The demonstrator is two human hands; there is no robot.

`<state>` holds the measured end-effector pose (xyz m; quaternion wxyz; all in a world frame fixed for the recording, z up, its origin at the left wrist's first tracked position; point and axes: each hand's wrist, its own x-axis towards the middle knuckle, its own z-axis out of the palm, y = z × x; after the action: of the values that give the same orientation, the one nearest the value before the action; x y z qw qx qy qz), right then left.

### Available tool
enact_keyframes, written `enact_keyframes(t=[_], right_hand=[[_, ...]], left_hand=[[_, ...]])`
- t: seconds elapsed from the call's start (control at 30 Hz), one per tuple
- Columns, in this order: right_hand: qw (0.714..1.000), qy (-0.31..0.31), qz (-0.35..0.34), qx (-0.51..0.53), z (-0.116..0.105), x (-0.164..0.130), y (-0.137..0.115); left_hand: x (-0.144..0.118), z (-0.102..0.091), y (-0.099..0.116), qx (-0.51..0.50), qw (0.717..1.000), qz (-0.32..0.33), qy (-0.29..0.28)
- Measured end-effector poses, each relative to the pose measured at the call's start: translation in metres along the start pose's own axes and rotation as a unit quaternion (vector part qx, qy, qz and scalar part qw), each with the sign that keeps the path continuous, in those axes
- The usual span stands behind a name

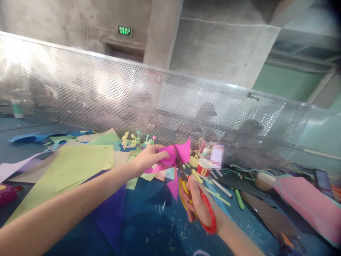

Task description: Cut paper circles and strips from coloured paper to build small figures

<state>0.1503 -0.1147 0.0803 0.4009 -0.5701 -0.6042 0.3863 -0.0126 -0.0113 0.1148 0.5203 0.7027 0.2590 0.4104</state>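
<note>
My left hand [153, 158] pinches a bright pink sheet of paper [183, 151] above the table, thumb on top. In my right hand [195, 199] is a pair of scissors [209, 215] with one red and one yellow handle, fingers through the loops. The scissor blades lie across the pink paper, just right of my left thumb. A pointed strip of the same pink paper hangs below the blades. Behind my left hand stand small yellow and teal curled paper figures [130, 140].
Yellow-green paper sheets [87, 163] and a dark blue sheet [110, 209] lie left. A red-and-white paper cup [204, 169], a green pen-like stick [239, 199] and pink sheets [309, 204] are right. A perforated metal screen [106, 92] runs along the back, people blurred behind it.
</note>
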Motion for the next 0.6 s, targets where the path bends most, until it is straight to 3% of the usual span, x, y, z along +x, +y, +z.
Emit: enact_keyframes(t=[0.37, 0.6], right_hand=[[1.0, 0.004, 0.007, -0.014, 0.002, -0.004, -0.004], [0.999, 0.026, 0.017, 0.011, 0.001, 0.0, -0.001]], left_hand=[[0.004, -0.008, -0.003, -0.025, 0.999, -0.017, -0.038], [0.006, -0.011, -0.002, -0.119, 0.991, -0.016, -0.053]])
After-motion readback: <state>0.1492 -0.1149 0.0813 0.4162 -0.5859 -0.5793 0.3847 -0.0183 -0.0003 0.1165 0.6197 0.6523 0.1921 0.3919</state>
